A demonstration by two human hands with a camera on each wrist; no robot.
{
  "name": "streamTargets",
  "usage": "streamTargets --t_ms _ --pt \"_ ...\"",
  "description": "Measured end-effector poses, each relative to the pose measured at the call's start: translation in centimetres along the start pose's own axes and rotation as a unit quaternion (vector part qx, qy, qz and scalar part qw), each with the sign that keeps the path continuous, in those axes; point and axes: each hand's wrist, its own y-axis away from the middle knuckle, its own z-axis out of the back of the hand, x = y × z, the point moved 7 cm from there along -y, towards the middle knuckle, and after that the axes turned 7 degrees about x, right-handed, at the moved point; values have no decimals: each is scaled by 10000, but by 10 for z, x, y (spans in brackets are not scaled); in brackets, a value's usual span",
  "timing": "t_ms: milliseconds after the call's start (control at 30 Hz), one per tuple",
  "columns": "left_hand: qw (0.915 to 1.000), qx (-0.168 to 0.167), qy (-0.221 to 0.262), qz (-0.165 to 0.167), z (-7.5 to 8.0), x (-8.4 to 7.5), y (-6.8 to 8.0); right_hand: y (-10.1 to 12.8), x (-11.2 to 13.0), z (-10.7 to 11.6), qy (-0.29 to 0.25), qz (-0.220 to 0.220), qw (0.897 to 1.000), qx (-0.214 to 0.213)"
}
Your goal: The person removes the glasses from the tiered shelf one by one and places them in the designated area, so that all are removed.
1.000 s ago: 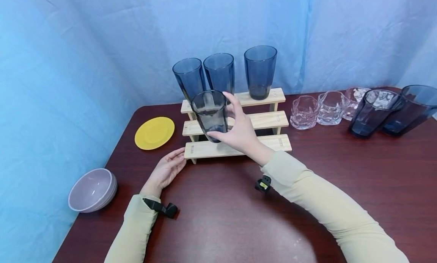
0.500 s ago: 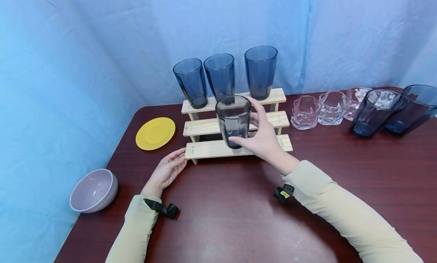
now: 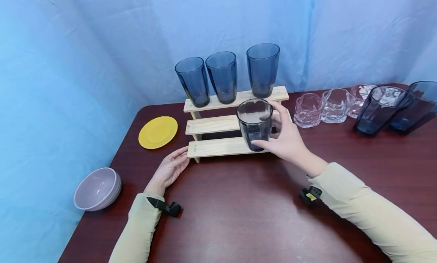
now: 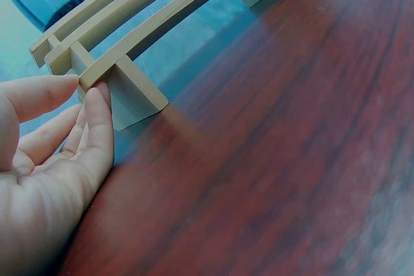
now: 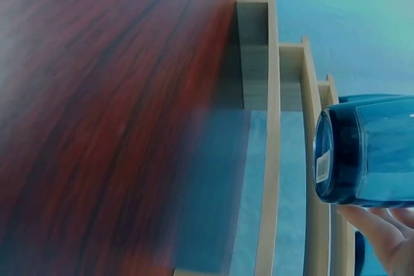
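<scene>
Right hand (image 3: 288, 140), curved wide, grips dark glass (image 3: 254, 122) above wooden rack (image 3: 211, 147); left hand (image 3: 169, 169), thumb near fingertips, pinches rack's front corner. Three blue glasses (image 3: 222, 79) on top step (image 3: 243, 97).

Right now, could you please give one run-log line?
left hand: pinches tiered wooden rack | right hand: holds dark glass tumbler | top tier: three blue glass tumblers

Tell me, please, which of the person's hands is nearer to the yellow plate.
Left. The left hand, at the left end of the wooden rack, is in front of the yellow plate, slightly rightward. The right hand, holding a dark glass, is much farther right.
</scene>
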Motion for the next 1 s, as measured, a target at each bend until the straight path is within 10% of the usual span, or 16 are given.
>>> streamTargets --t_ms 1000 --pt "9999 -107 97 56 0 -1 -1 37 -32 79 887 -761 9931 -90"
